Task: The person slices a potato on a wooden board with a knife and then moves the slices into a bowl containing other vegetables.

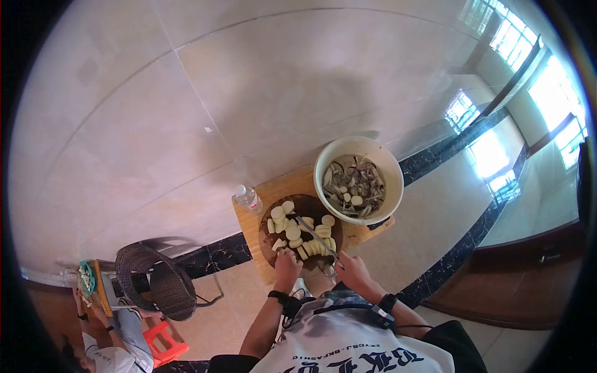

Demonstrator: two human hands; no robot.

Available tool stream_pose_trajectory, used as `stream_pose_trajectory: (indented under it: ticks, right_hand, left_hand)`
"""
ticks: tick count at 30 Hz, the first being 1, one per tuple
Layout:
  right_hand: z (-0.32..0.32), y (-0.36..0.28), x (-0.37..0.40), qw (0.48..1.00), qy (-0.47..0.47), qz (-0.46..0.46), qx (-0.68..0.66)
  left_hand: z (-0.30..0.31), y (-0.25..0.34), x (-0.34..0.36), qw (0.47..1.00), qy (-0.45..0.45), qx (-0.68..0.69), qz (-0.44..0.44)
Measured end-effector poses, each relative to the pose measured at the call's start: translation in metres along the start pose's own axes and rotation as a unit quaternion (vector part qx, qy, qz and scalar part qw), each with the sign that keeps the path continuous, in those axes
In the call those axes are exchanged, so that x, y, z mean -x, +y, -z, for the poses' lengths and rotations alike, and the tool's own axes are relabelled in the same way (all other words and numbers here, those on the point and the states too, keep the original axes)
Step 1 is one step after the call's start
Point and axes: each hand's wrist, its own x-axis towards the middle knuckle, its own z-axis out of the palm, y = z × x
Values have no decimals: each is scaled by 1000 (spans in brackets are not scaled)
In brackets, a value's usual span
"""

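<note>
My right hand (pixel 352 271) is closed around the handle of a knife (pixel 316 232). Its thin blade slants up and left over a round dark brown cutting board (pixel 286 204). Pale, thick vegetable slices (pixel 292 232) lie scattered across the board, and a row of them (pixel 314 248) leans together near the blade. At the board's front edge my left hand (pixel 288 266) has its fingers curled in, close to some slices; what they hold, if anything, is hidden. The board rests on a small wooden table (pixel 252 228).
A white tub (pixel 392 165) with greyish-purple strips and a few pale pieces stands behind the board. A clear bottle (pixel 250 200) is at the table's left. Further left are a dark wicker chair (pixel 149 280), a red stool (pixel 165 344) and another person (pixel 112 342) beside a green basin (pixel 87 278).
</note>
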Motion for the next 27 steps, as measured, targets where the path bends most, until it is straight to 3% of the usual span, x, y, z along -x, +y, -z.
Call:
stream_pose_trajectory:
  ticks: [3, 6, 9, 12, 15, 17, 21, 27]
  right_hand:
    - [3, -3, 0, 1000, -9, -8, -16]
    - [1, -3, -1, 998, 35, 2, -59]
    - [-8, 5, -5, 997, 47, 17, -63]
    - [-6, 2, -7, 997, 44, 15, -69]
    - [-3, 0, -6, 997, 43, 13, -58]
    - [-4, 2, -7, 996, 44, 4, -71]
    - [-3, 3, -6, 997, 47, -2, -64]
    - [-1, 2, -3, 998, 23, 13, -61]
  left_hand:
    - [-4, -35, -10, 994, -17, 111, 9]
    - [30, -19, -22, 987, 30, 93, 128]
    - [36, -28, -34, 975, 27, 169, 144]
    - [20, -46, -29, 993, 23, 93, 74]
    - [49, 15, -17, 995, 46, -15, 85]
    - [41, 25, -10, 989, 43, -53, 129]
    - [28, 7, -7, 990, 57, -51, 116]
    - [13, -18, -19, 996, 91, 2, -7]
